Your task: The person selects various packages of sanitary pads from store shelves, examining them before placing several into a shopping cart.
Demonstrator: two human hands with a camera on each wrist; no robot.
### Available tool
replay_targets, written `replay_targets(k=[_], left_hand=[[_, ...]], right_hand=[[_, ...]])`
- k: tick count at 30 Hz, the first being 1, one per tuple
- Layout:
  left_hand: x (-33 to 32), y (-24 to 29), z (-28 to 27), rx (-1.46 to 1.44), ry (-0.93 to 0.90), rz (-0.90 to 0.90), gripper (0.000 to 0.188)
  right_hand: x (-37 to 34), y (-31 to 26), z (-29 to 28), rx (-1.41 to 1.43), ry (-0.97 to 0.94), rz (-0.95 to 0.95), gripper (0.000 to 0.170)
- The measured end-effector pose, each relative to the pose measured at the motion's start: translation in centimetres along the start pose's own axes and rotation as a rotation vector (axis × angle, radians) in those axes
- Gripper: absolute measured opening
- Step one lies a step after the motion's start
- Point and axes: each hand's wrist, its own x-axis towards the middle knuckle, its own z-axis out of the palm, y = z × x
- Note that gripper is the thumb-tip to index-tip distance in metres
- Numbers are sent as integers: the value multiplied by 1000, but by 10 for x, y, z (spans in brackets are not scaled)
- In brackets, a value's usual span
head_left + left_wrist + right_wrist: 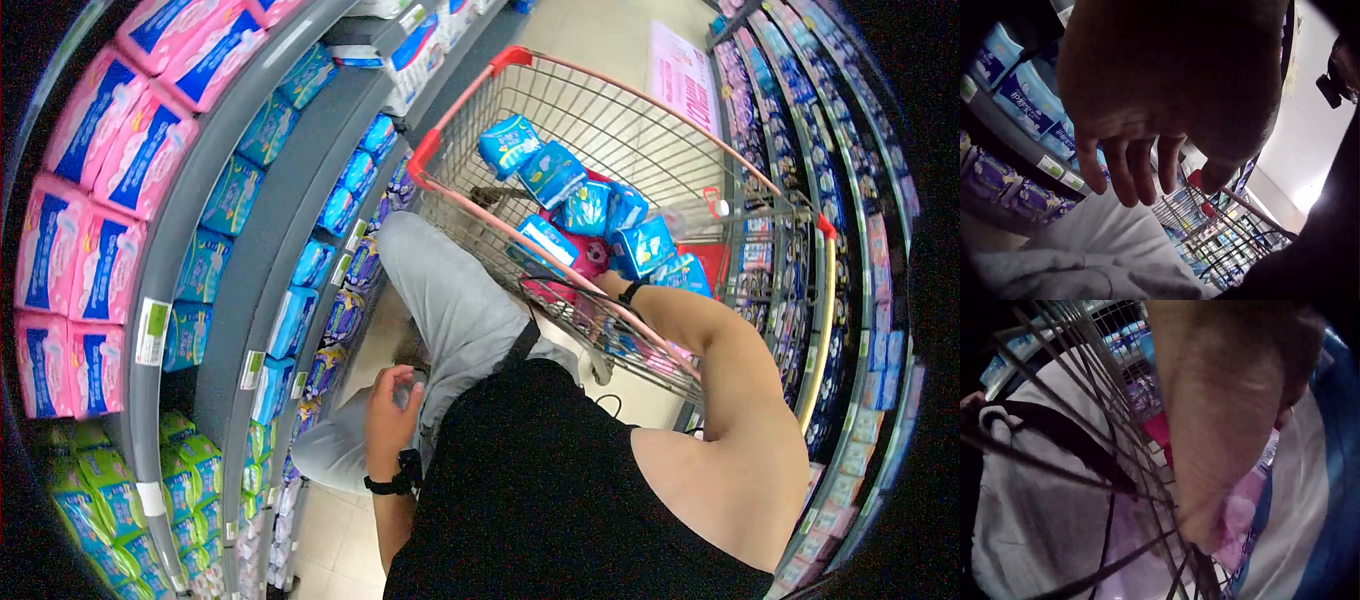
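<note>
The right hand (pixel 612 284) reaches over the cart's side into a wire shopping cart (pixel 600 85), among blue packs (pixel 642 246) and a pink pack (pixel 590 256). In the right wrist view the hand (pixel 1222 425) is beside the cart wires, near a pink pack (pixel 1241 515) and a large blue and white pack (pixel 1297 487); its fingers are mostly hidden. Above the grey-trousered leg hangs the left hand (pixel 392 415), fingers loosely bent and holding nothing; the left wrist view shows the same hand (pixel 1166 106) with spread fingers pointing down.
Shelves of pink (pixel 110 220), teal (pixel 235 195) and green packs (pixel 110 490) line the left side. Another stocked shelf (pixel 850 300) runs along the right. A clear bottle with a white cap (pixel 720 208) lies in the cart. Tiled floor (pixel 325 530) shows below.
</note>
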Motion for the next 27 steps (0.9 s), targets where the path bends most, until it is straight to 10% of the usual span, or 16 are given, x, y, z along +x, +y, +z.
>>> replay_targets(k=[4,6,10,16,18,22,24,27], left_hand=[[-8,-8,6,-40,2,2,28],[-9,-7,4,-39,10,0,28],[-9,-12,-3,-13,22,37,29],[3,-12,-23,-85,128,65,28],[2,-7,-30,-270,141,94,41],[-4,45,-56,-960,235,372,114],[-12,37,-60,-866,344,308,123],[-29,16,-70,-920,731,279,89]], right_hand=[[-41,-21,-75,-27,58,-35,35],[-28,2,-114,197,32,-36,72],[-43,72,-219,622,434,22,80],[-133,-20,-362,1267,817,-828,66],[-128,-76,-370,1501,598,-994,71],[-138,-221,-391,983,390,-1252,80],[-120,-276,-390,544,138,-1381,79],[-123,-328,-394,307,25,-1286,78]])
